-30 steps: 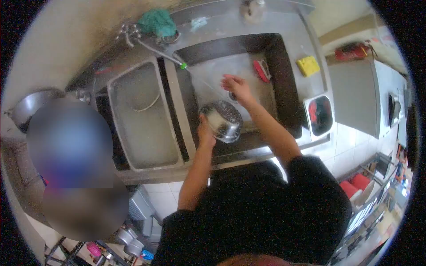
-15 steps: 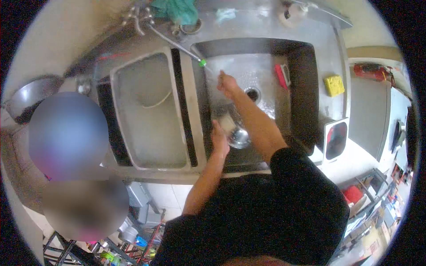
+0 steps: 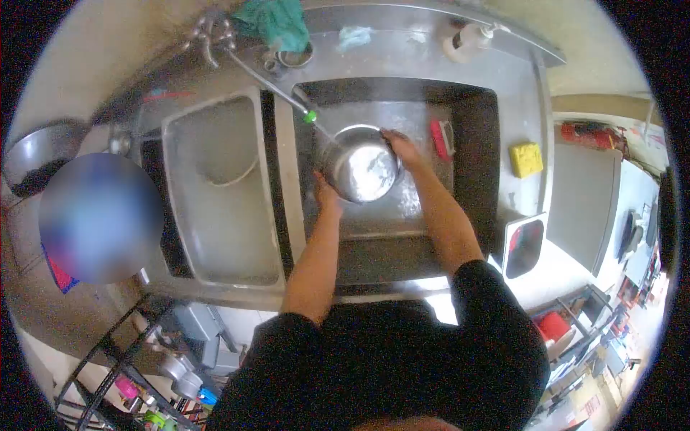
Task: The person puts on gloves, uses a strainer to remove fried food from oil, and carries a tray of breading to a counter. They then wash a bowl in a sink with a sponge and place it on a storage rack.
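Note:
A round, shiny steel pot (image 3: 368, 174) is held in the sink basin (image 3: 477, 165), under the green-tipped faucet (image 3: 272, 87), with a thin stream of water falling toward it. My left hand (image 3: 327, 194) grips its left side. At the upper right of its rim, my right hand (image 3: 405, 148) is closed on the edge. The pot's mouth faces up toward me, and its inside looks bright and wet. To the right of my right hand, a red-and-white scrub brush (image 3: 440, 140) lies in the basin.
A yellow sponge (image 3: 527, 159) sits on the right counter. The left basin (image 3: 223, 215) holds cloudy water. Behind the sink are a green cloth (image 3: 285, 27) and a pale bottle (image 3: 467, 43). A blurred person (image 3: 100, 215) is at the left, beside a large metal bowl (image 3: 47, 154).
The pot has moved up under the faucet from the lower basin. My right hand has left the water stream and taken hold of the rim; the left hand has shifted up-left.

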{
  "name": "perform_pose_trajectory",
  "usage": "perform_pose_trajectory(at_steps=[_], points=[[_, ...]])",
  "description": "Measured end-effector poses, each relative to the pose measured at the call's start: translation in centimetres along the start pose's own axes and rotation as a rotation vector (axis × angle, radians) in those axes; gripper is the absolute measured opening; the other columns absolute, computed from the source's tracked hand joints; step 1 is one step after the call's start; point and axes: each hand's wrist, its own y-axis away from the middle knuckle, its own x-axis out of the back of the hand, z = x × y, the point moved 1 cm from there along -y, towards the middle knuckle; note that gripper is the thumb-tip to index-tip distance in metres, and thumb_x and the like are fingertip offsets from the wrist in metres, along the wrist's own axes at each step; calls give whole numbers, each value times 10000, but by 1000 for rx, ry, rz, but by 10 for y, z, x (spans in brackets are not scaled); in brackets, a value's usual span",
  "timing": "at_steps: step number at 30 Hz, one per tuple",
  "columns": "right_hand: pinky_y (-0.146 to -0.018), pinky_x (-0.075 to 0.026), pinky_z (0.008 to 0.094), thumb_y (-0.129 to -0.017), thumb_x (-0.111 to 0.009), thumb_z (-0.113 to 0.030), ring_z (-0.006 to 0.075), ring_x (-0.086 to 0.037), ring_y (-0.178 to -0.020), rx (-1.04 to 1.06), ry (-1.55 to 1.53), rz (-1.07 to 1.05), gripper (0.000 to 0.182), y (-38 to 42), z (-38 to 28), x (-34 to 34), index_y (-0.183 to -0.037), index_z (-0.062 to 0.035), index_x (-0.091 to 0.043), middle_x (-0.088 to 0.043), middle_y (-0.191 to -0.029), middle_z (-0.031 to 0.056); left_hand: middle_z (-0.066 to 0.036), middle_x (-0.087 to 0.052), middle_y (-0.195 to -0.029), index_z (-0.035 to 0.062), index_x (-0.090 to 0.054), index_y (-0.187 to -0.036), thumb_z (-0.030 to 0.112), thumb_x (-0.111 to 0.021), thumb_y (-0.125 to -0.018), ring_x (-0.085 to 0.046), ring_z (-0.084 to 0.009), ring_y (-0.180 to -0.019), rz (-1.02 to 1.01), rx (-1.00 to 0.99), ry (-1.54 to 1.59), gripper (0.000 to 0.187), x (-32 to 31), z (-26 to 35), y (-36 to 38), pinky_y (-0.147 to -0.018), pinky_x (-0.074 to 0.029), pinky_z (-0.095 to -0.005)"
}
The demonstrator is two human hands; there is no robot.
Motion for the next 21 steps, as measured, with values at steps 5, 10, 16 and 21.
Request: perform_pose_trajectory(at_steps=[5, 10, 16, 21], points=[[-946, -434, 333, -936, -547, -386, 174, -578, -1051, 307, 304, -192, 409, -93, 33, -27, -1149, -52, -650, -659, -1126, 75, -118, -429, -1412, 69, -386, -1404, 588, -336, -961, -445, -291, -1239, 174, -81, 144, 684, -5, -2, 39, -1049, -346, -431], [-943, -449, 358, -932, -484, -492, 259, -625, -1004, 195, 822, -466, 497, -112, 25, -47, -1131, -77, -671, -670, -1100, 149, -66, -410, -1438, 161, -433, -1378, 477, -315, -956, -412, -300, -1293, 25, 107, 321, 540, 2, -27, 68, -1075, -328, -502], [-825, -495, 421, -886, -483, -608, 328, -667, -843, 213, 834, 93, 586, 4, -65, -36, -937, -84, -740, -685, -883, 210, -57, -553, -1289, 182, -507, -1301, 455, -373, -943, -473, -277, -1208, 7, 405, 270, 470, -56, 32, 98, -1012, -356, -538], [-628, -494, 471, -803, -545, -683, 378, -643, -662, 253, 904, 588, 659, 110, -47, 8, -648, -51, -652, -641, -676, 199, -48, -629, -1157, 90, -546, -1252, 355, -418, -976, -607, -224, -981, -494, 423, 288, 404, -71, -3, -23, -903, -494, -417]])
